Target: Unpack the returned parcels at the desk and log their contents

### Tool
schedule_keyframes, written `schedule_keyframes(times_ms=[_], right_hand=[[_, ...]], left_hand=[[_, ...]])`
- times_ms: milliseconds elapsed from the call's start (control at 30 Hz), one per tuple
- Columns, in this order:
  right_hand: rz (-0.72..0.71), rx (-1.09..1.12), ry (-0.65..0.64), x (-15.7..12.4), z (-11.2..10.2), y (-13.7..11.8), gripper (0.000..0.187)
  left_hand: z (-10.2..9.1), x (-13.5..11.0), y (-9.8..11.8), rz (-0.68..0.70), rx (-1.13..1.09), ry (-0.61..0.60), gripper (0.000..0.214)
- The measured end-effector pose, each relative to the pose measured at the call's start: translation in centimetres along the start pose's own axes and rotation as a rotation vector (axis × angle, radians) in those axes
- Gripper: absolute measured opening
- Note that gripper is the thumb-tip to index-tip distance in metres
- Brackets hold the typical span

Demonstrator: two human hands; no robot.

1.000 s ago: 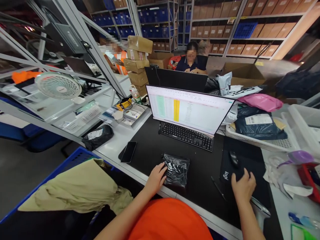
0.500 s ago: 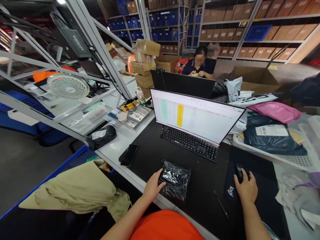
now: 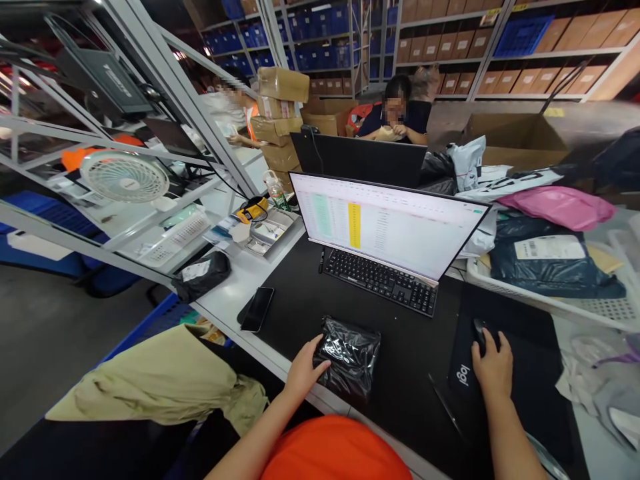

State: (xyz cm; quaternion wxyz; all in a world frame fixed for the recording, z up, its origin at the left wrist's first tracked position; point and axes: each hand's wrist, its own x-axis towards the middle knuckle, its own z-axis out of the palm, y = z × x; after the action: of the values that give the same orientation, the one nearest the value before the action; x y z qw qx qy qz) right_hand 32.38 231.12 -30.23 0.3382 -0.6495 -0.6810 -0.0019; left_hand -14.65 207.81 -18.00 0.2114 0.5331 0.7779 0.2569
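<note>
My left hand (image 3: 303, 369) rests on the left edge of a shiny black plastic packet (image 3: 349, 355) lying on the black desk mat (image 3: 300, 300), its fingers curled against the packet. My right hand (image 3: 493, 369) lies over a black mouse (image 3: 481, 335) on a black mouse pad (image 3: 465, 373), fingers wrapped on it. Behind them stand a black keyboard (image 3: 379, 281) and a lit monitor (image 3: 385, 223) showing a spreadsheet.
A black phone (image 3: 257, 309) lies left of the mat, a pen (image 3: 445, 407) between my hands. A white basket (image 3: 550, 303) with dark parcels stands at the right. A small fan (image 3: 125, 177) sits on the left shelf. Two people work behind the monitors.
My right hand moved forward from the near end of the mouse pad onto the mouse. My left hand stayed at the packet's left edge. The view shifted slightly.
</note>
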Motion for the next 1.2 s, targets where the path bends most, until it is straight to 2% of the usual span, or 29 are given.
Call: schedule_keyframes(times_ms=[233,400,500,567,633,733,800,900,1033,1100,1200], right_hand=[[0.010,0.006,-0.003,0.2,-0.5,-0.6,0.056],[0.026,0.003,0.083,-0.8,-2.5,-2.8,0.072],[0.063,0.010,0.067,-4.4,-4.9,-4.9,0.068],[0.109,-0.017,-0.035,-8.2,-6.6,-6.3,0.066],[0.151,-0.078,-0.186,-12.1,-8.2,-7.6,0.067],[0.145,-0.161,-0.391,-16.6,-9.6,-9.2,0.064],[0.153,-0.160,-0.464,-17.9,-9.8,-10.0,0.060],[0.227,-0.078,-0.527,-17.5,-9.9,-10.7,0.054],[0.248,0.021,-0.564,-15.1,-11.3,-12.4,0.054],[0.240,0.072,-0.581,-13.9,-12.4,-14.5,0.057],[0.209,0.178,-0.648,-12.1,-14.1,-19.4,0.058]], left_hand=[[-0.5,-0.6,1.2,-0.012,0.110,-0.029,0.063],[-1.1,-1.6,2.7,-0.107,0.266,-0.104,0.066],[-1.3,-2.8,3.4,-0.238,0.288,-0.195,0.074],[-1.3,-3.9,3.5,-0.291,0.256,-0.228,0.076],[-1.4,-4.8,3.3,-0.281,0.235,-0.194,0.071],[-1.6,-4.9,2.7,-0.090,0.266,-0.045,0.062],[-1.6,-4.0,2.4,0.098,0.273,0.003,0.059],[-1.2,-2.0,2.6,0.279,0.260,-0.047,0.062],[-0.8,-0.6,2.9,0.349,0.242,-0.086,0.053],[-0.8,-0.6,2.8,0.368,0.203,-0.079,0.043],[-0.8,-0.9,2.8,0.359,0.161,-0.069,0.032]])
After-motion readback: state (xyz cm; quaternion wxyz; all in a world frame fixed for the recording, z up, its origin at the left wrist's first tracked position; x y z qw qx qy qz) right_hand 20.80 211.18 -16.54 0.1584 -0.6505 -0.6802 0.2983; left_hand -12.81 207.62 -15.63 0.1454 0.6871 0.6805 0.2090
